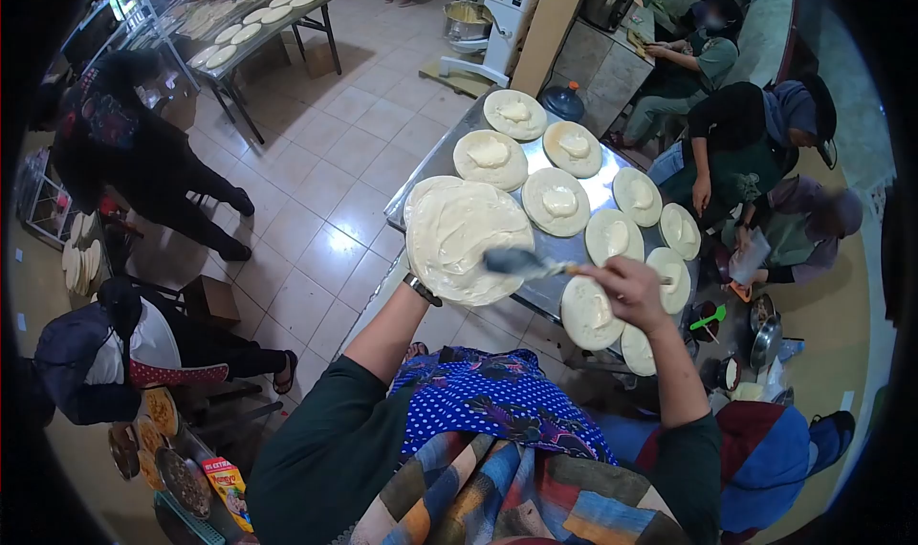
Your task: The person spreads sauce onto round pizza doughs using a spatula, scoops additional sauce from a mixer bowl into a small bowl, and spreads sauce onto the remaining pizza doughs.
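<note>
A large round flatbread (467,234), coated with pale cream in uneven swirls, rests on my left hand, which is underneath and mostly hidden. Only my left wrist (413,301), with a dark watch on it, shows below the bread's edge. My right hand (631,294) is closed around the handle of a spatula (516,262). Its dark blade, blurred by motion, lies over the lower right part of the creamed bread. Beneath my right hand is a smaller flatbread (590,314) with a dab of cream, one of several such rounds on the metal table (435,167).
Co-workers (732,139) are close along the table's right side. Bowls (765,339) stand at the right. Two people (134,134) are at the left. A large mixer (492,19) stands beyond the table, and another table (273,38) at the back holds more rounds.
</note>
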Available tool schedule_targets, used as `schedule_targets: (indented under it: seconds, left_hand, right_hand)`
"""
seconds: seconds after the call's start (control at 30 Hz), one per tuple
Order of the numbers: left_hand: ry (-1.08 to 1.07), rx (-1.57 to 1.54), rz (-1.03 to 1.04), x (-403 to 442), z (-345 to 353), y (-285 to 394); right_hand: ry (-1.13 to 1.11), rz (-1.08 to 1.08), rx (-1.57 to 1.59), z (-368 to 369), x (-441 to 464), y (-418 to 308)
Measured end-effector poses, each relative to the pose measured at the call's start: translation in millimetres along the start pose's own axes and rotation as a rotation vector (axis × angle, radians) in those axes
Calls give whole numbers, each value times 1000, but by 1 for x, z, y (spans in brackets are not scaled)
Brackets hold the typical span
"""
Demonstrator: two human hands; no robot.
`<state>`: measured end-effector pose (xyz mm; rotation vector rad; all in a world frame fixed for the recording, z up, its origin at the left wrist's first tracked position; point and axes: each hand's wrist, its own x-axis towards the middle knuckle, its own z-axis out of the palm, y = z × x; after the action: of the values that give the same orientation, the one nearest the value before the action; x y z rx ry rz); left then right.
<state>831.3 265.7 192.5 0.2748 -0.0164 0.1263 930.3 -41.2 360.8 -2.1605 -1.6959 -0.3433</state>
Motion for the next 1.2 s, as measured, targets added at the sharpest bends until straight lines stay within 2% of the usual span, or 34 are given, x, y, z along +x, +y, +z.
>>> schedule_targets:
  seconds: [0.1,0.2,0.27,0.33,0.37,0.43,0.5,0.57,0.63,0.7,0.77,0.8,0.87,0.9,0.97,1.0,1.13,1.2]
  left_hand:
    - [2,-25,-27,1,0,1]
    - [6,-58,-30,0,-2,0]
    - [5,-69,-22,6,-13,-7]
    - [-81,740,400,24,-45,-29]
    - [-84,739,398,24,-51,-31]
    - [-322,-234,-69,21,-62,-27]
    - [40,-43,66,23,-58,-30]
    - [74,-47,172,15,-33,-20]
    - [55,-77,176,12,-15,-9]
    - [18,-126,168,9,-6,2]
    - [-22,-174,152,9,-3,5]
    - [-23,-172,146,10,-7,3]
    - [-44,-46,263,11,-10,-3]
    - [-48,-44,254,12,-10,-5]
    - [-57,202,275,12,-5,-7]
    - [-60,325,288,11,0,-6]
    - [-66,812,351,9,20,-2]
    - [-74,1056,371,10,24,-4]
  right_hand:
    - [-75,-84,-22,17,-1,6]
    - [0,121,-230,-6,-3,33]
    - [39,185,-143,-8,2,26]
    - [35,289,12,-4,14,-2]
    - [31,285,78,6,19,-19]
    - [-55,263,83,21,21,-52]
    - [-82,151,76,28,19,-62]
    - [-76,105,22,26,2,-48]
    - [-74,56,-34,14,-10,-27]
    - [-104,113,-282,-2,-16,-16]
    - [-84,165,-309,-12,-10,-15]
    - [-26,148,-210,-10,-8,-16]
    - [38,66,1,-1,1,-24]
    - [42,74,-3,1,1,-21]
    - [-4,-56,-116,6,5,-11]
    - [-47,21,-165,0,1,3]
    - [8,148,-320,-16,2,15]
    - [56,60,-84,0,15,-6]
